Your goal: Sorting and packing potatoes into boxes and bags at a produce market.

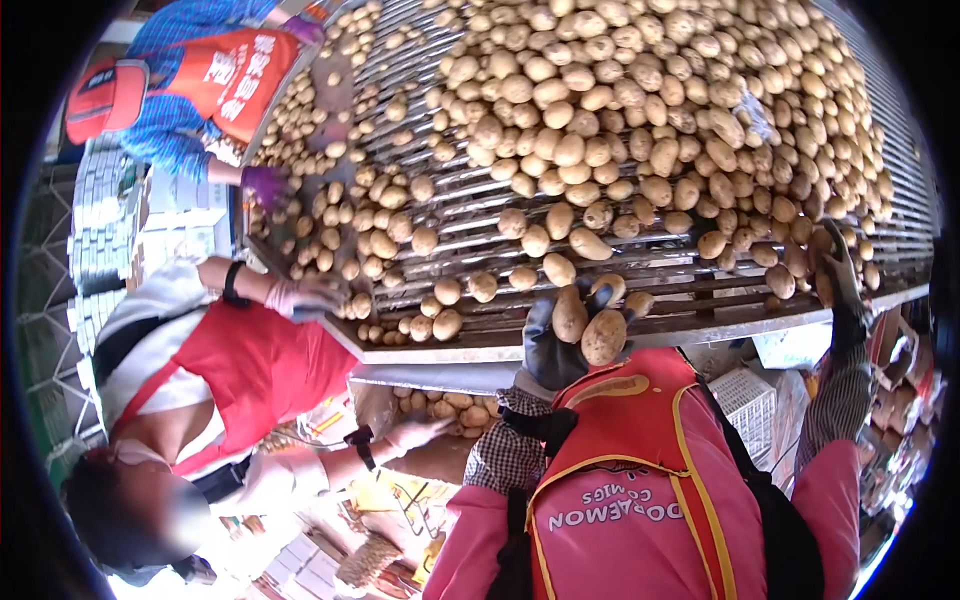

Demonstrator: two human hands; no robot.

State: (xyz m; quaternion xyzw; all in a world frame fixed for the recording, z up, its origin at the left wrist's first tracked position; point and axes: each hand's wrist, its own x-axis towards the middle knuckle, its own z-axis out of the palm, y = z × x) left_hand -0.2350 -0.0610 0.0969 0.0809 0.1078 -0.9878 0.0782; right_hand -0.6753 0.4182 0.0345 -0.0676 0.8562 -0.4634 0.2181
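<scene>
My left hand, in a dark-palmed work glove, cups several potatoes at the near edge of the slatted sorting table. Its fingers curl up behind them. At the right end of that edge, my gloved right hand is seen side-on, curled against a potato beside the heap. Its palm is mostly hidden. Beyond both hands a large potato heap covers much of the slats, with a few loose potatoes close to my left hand.
On the left, a co-worker in a red apron has one hand over small potatoes and the other by a box of potatoes below the table. Another co-worker in an orange vest reaches in farther back. A white plastic crate stands under the table's right side.
</scene>
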